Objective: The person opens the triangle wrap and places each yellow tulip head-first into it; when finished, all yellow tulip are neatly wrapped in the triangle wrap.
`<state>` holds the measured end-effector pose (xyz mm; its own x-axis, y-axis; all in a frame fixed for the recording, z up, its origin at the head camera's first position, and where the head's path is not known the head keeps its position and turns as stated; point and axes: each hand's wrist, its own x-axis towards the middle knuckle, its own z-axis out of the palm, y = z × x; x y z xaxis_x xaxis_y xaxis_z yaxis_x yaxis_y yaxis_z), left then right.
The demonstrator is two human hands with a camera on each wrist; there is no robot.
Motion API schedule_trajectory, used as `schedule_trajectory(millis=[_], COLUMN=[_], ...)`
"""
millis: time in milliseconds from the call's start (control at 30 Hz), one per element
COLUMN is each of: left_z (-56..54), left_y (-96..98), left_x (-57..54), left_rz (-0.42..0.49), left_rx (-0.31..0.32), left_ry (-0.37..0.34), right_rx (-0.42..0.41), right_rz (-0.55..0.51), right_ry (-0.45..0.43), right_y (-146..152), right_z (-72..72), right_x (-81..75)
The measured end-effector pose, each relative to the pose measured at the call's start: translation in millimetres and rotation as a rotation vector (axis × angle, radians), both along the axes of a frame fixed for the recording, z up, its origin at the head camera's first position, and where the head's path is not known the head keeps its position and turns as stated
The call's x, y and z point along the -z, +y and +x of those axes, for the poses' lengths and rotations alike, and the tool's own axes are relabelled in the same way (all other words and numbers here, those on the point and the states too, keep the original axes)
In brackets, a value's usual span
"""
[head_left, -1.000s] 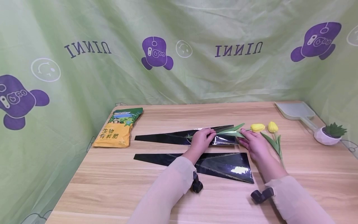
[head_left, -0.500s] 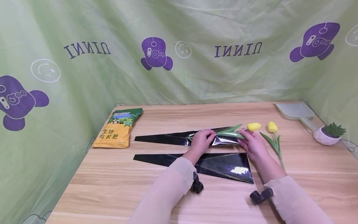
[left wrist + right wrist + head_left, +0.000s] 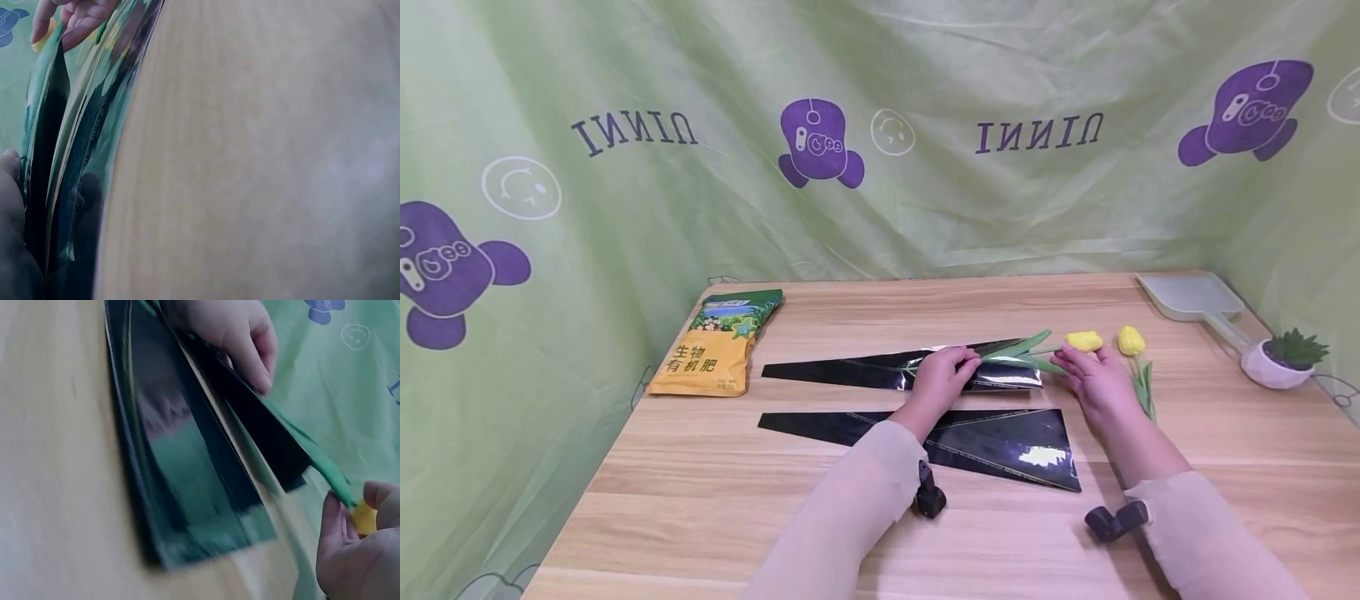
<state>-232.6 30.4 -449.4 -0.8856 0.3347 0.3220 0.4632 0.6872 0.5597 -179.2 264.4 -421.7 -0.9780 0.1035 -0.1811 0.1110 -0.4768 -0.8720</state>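
A yellow artificial tulip (image 3: 1084,341) with long green leaves lies across the farther black flower sleeve (image 3: 835,371). My left hand (image 3: 938,379) pinches its stem and leaves over the middle of that sleeve; whether it also grips the film cannot be told. Just below the bloom, my right hand (image 3: 1101,387) pinches the same tulip, past the sleeve's wide end. In the right wrist view, the right hand (image 3: 362,550) has thumb and fingers close around the green part beside the yellow petals (image 3: 364,519). The left wrist view shows green leaf along the dark film (image 3: 56,94).
A second black sleeve (image 3: 1000,450) lies flat nearer me. Another yellow tulip (image 3: 1131,340) rests right of my right hand, partly hidden by it. A fertilizer bag (image 3: 711,346) lies at the left; a pale dustpan (image 3: 1191,296) and potted succulent (image 3: 1285,358) are at the right.
The tulip's bloom shifted left, then slightly back right. My right hand has moved right, off the sleeve's wide end and closer to the bloom. My left hand stays nearly in place.
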Motion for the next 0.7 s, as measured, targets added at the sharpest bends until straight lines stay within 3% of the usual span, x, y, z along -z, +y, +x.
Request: schedule_trajectory(millis=[167,267,433,700], left_z=[-0.7,-1.4,-1.3,-1.0], left_y=[0.2,0.1,-0.5,-0.9], left_x=[1.6,2.8,3.0,2.6], left_rz=[-0.018,-0.021,-0.021,-0.011], left_rx=[-0.003,-0.007,-0.006,-0.001], left_ry=[-0.003,0.004,0.009,0.0], right_rx=[-0.148,-0.218,-0.241,-0.38], right_rz=[0.106,0.265,0.484,0.945], right_ry=[0.043,0.067,0.069,0.05], right_y=[22.1,33.8,46.1,66.2], right_z=[-2.3,-5.8,-10.8,-18.4], right_x=[-6.9,-8.5,-8.4,-9.1])
